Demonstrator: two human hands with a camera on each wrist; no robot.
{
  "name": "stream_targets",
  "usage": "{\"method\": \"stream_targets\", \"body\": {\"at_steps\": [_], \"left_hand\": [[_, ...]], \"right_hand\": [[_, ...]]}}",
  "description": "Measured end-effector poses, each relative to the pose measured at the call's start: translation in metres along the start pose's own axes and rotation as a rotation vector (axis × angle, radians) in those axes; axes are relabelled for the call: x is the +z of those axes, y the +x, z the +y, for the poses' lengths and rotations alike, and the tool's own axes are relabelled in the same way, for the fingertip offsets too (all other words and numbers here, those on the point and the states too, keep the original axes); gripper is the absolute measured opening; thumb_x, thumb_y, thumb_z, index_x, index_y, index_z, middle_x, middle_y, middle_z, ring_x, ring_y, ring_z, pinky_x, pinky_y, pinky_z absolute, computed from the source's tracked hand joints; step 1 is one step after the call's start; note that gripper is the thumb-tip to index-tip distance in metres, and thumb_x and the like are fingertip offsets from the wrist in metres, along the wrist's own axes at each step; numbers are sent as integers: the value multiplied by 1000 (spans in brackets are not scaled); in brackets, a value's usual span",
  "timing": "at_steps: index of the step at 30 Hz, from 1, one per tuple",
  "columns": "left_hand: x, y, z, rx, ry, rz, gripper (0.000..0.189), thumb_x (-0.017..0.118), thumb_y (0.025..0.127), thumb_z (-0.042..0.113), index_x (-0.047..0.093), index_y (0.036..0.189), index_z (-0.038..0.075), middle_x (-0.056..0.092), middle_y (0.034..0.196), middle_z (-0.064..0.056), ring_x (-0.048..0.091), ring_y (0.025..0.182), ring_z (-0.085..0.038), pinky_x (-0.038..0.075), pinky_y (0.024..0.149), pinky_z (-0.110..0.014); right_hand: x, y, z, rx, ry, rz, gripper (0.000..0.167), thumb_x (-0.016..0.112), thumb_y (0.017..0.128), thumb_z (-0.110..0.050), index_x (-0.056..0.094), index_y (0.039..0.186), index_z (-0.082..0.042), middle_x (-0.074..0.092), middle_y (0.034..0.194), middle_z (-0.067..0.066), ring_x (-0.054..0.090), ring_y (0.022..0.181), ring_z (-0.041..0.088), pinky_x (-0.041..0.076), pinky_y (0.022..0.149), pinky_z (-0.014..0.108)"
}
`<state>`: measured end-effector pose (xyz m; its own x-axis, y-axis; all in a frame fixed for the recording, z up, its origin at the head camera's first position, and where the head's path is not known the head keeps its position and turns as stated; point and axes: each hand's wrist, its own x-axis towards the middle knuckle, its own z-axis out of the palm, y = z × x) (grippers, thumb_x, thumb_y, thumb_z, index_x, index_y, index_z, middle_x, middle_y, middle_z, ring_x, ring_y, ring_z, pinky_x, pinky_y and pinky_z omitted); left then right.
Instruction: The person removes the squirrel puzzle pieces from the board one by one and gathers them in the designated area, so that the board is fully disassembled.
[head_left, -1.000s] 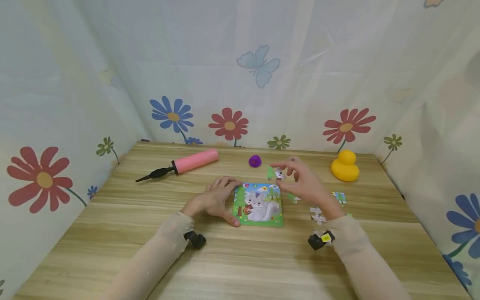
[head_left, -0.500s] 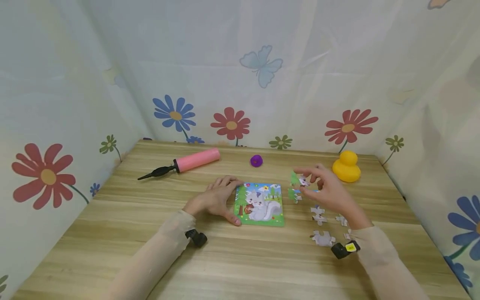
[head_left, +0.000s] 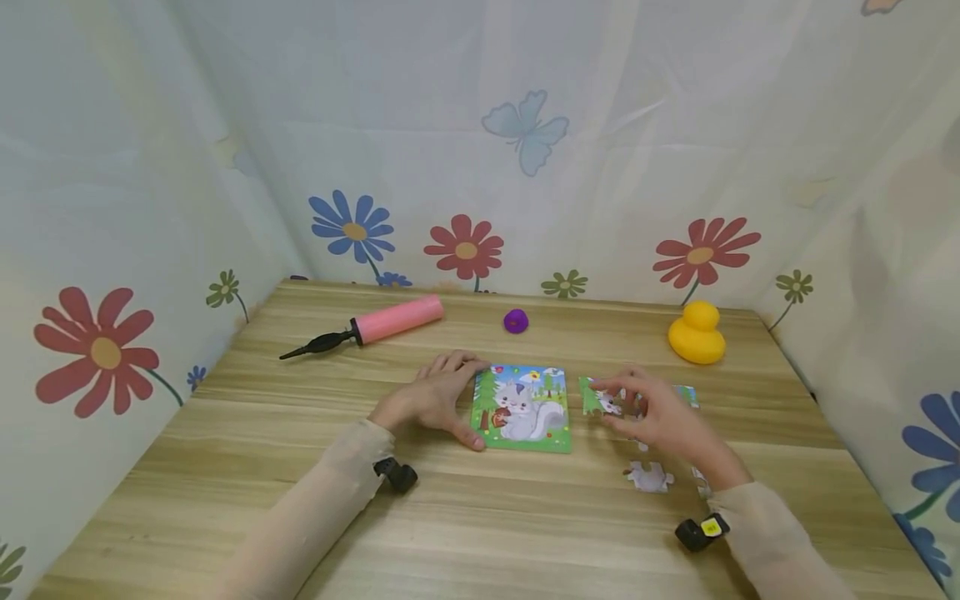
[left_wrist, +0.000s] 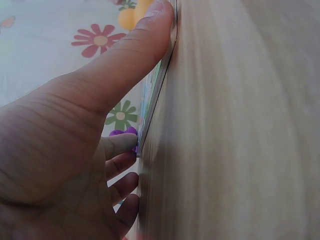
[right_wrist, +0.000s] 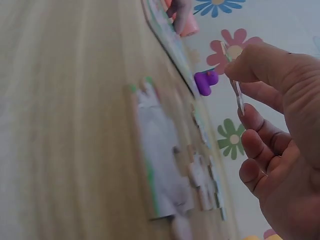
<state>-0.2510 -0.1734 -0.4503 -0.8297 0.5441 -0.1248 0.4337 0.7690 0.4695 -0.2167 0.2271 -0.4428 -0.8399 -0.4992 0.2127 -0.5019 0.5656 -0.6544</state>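
A flat square picture board [head_left: 525, 408], showing a grey-white squirrel with a nut, lies mid-table. My left hand [head_left: 431, 402] rests at its left edge, thumb by the near corner and the other fingers by the far one; in the left wrist view the thumb [left_wrist: 135, 55] lies extended along the board. To the right, my right hand [head_left: 660, 421] pinches a jigsaw piece [right_wrist: 238, 97] between thumb and fingers, just over other pieces. Below that hand lies a pale jigsaw piece [head_left: 649, 477]; another, blue-green piece [head_left: 687, 396] shows beyond the knuckles. Some pieces are partly hidden by the hand.
A pink hand pump [head_left: 397, 319] with a black nozzle lies at the back left. A small purple toy [head_left: 516, 321] sits behind the board, and a yellow rubber duck [head_left: 697, 333] stands at the back right. Flower-printed curtains border the table.
My right hand, holding the jigsaw piece, has moved from the board's upper right corner rightward and then nearer, down towards the loose pieces. My left hand stays at the board.
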Motion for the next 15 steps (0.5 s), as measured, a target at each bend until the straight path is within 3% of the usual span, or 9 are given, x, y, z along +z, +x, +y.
{"method": "stream_targets", "body": {"at_steps": [15], "left_hand": [[0, 0, 0, -2, -3, 0, 137, 102, 70, 65, 31, 176, 16, 24, 180, -14, 23, 163, -42, 20, 131, -73]], "right_hand": [[12, -7, 12, 30, -21, -79, 44, 92, 96, -18, 80, 138, -20, 66, 115, 2, 56, 101, 24, 54, 83, 32]]}}
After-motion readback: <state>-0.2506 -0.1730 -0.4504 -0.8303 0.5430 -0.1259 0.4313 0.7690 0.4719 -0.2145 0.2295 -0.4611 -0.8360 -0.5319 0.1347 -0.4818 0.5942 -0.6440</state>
